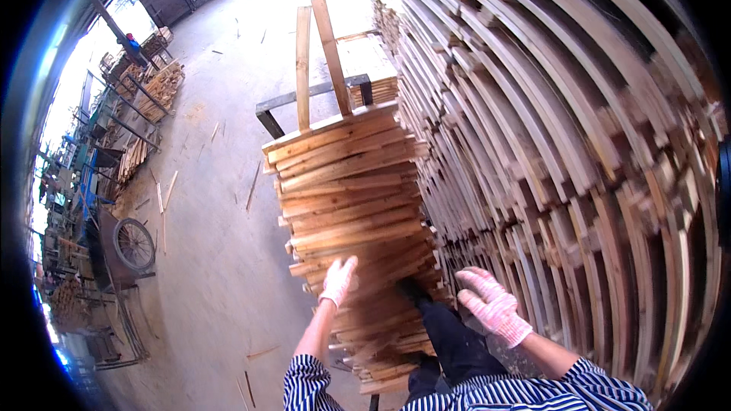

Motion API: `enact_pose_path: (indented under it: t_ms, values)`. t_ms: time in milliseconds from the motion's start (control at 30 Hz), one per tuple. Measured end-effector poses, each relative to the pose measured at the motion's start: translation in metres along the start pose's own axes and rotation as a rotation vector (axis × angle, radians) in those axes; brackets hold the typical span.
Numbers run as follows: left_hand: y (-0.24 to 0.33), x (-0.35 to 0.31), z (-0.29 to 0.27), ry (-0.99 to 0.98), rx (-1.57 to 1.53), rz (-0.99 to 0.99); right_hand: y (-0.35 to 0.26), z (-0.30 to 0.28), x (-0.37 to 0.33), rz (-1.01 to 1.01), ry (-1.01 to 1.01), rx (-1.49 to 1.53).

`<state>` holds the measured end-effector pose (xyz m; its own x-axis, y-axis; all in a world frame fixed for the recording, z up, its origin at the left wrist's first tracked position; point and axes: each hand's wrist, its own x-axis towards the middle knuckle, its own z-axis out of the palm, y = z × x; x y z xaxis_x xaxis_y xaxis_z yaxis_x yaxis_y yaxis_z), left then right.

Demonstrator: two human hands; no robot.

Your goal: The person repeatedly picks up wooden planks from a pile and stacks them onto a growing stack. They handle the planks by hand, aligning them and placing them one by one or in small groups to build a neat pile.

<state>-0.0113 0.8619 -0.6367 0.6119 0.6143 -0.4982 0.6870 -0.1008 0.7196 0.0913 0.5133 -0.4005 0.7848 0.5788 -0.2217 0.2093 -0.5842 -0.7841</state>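
A long pile of wooden slats [346,194], laid crosswise, runs away in front of me. My left hand [339,280], in a pale glove, hovers over its left edge with nothing in it, the fingers stretched out. To the right of the pile my right hand [493,308] is held in the air, also gloved and bare of any object, thumb and fingers apart. One of my dark shoes [413,291] rests on or beside the slats; I cannot tell which. Two upright boards [303,68] stand at the pile's far end, in front of a dark metal frame [314,90].
Tall stacks of long boards [533,114] line the right side close by. On the left are a cart wheel [134,244], machinery and heaps of wood [156,95]. Loose sticks [169,190] lie scattered on the concrete floor [213,259].
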Motion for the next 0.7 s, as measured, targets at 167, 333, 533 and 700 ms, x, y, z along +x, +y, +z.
enact_pose_path:
  t_ms: [167,333,533,700]
  values:
    - [0.173,0.174,-0.083,0.224,0.116,0.280,0.040,0.047,0.112,0.060,-0.140,0.162]
    - [0.402,0.288,-0.097,0.556,0.169,0.475,0.061,0.056,0.199,0.056,-0.163,0.078]
    - [0.492,0.398,-0.146,0.535,-0.035,0.596,0.070,0.044,0.296,-0.076,-0.095,0.100]
    - [0.529,0.376,-0.064,0.203,0.030,0.642,0.001,-0.021,0.469,0.016,-0.026,0.260]
